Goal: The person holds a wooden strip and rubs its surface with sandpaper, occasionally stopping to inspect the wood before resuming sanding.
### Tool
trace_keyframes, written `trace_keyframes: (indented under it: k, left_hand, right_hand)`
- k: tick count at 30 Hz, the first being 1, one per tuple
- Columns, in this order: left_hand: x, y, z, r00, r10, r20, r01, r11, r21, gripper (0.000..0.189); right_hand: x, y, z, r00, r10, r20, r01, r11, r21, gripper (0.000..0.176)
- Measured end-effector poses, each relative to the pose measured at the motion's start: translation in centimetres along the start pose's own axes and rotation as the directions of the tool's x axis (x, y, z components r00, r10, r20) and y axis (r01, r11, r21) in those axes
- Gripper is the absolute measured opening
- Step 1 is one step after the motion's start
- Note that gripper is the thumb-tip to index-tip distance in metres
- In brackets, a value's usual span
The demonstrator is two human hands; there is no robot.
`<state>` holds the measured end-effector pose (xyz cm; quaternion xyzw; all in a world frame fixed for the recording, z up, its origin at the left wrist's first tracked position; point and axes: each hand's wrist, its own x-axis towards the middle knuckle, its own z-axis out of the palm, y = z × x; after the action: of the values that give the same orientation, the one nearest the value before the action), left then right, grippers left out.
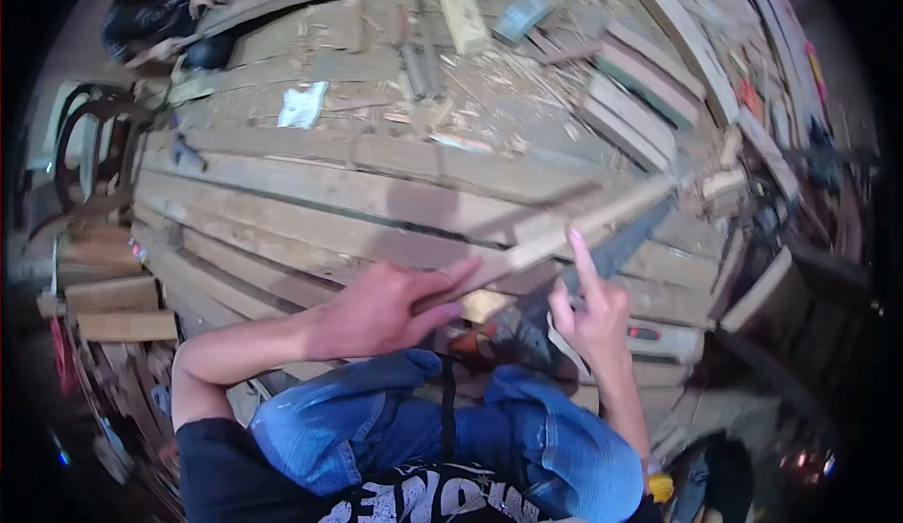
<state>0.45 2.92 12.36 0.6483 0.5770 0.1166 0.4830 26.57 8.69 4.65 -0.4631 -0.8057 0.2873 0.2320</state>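
Note:
A long, narrow wooden strip point(546, 246) runs at a slant across the front of the plank surface, its far end up to the right. My left hand point(376, 310) is closed on the strip's near end, thumb and fingers on either side of it. Beside the strip, to its lower right, my right hand point(593, 310) has its index finger stretched out towards the wood, the other fingers partly bent; it holds nothing. A small pale wood block point(483, 306) lies just below the strip, between my hands.
Long planks point(282, 184) form the surface, with wood scraps, shavings and a white paper point(302, 106) on it. Stacked wood blocks point(630, 118) stand at the back right. Another person point(150, 15) is at the upper left. A curved dark wooden frame point(89, 147) stands at the left.

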Motion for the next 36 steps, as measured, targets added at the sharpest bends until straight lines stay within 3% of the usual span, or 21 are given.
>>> trace_keyframes:
  k: [2,3,4,7,9,12,16,30,33,35,36]
  left_hand:
    - [0.0,0.5,-0.4,0.987,-0.149,0.056,0.151,0.988,-0.025,0.051]
    - [-0.3,-1.2,0.8,0.993,0.043,-0.110,-0.041,0.999,0.026,0.052]
    - [-0.4,-1.3,1.0,0.994,-0.094,-0.064,0.094,0.996,0.001,0.053]
    - [-0.7,-2.9,2.1,0.980,-0.171,-0.101,0.165,0.984,-0.061,0.050]
    - [-0.9,-3.7,2.4,0.978,-0.208,0.025,0.209,0.973,-0.098,0.048]
    - [-1.1,-4.5,2.8,0.975,-0.219,0.022,0.220,0.966,-0.137,0.048]
    - [-1.3,-4.4,2.2,0.968,-0.234,0.091,0.245,0.960,-0.135,0.045]
    - [-1.1,-6.2,3.3,0.985,-0.161,0.070,0.171,0.968,-0.182,0.042]
    - [-0.7,-6.6,3.3,0.971,-0.172,0.164,0.191,0.976,-0.104,0.045]
    - [-0.5,-6.4,3.1,0.921,-0.293,0.257,0.363,0.885,-0.291,0.048]
    - [-0.4,-6.4,3.1,0.920,-0.290,0.265,0.363,0.885,-0.291,0.048]
  right_hand:
    - [-0.1,0.4,0.7,1.000,-0.031,-0.005,0.031,0.999,-0.015,0.068]
    - [0.2,-0.2,0.6,0.999,-0.027,0.019,0.027,1.000,-0.011,0.068]
    - [0.1,-0.1,0.8,0.998,-0.016,0.054,0.016,1.000,-0.006,0.069]
    - [0.0,0.1,1.5,0.994,-0.047,0.095,0.045,0.999,0.027,0.072]
    - [-0.1,0.0,2.1,0.983,0.016,0.183,-0.012,1.000,-0.023,0.074]
    - [-0.3,-0.1,2.7,0.968,0.043,0.246,-0.020,0.995,-0.094,0.075]
    - [-0.6,0.3,3.2,0.972,0.010,0.235,0.008,0.997,-0.076,0.077]
    - [-0.9,0.4,3.6,0.963,0.033,0.269,0.000,0.992,-0.123,0.072]
    - [-0.9,0.5,3.6,0.956,0.060,0.288,-0.018,0.989,-0.148,0.072]
    - [-0.8,0.4,3.4,0.956,0.051,0.290,-0.010,0.990,-0.142,0.069]
    - [-0.7,0.4,3.3,0.955,0.059,0.291,-0.017,0.989,-0.145,0.069]
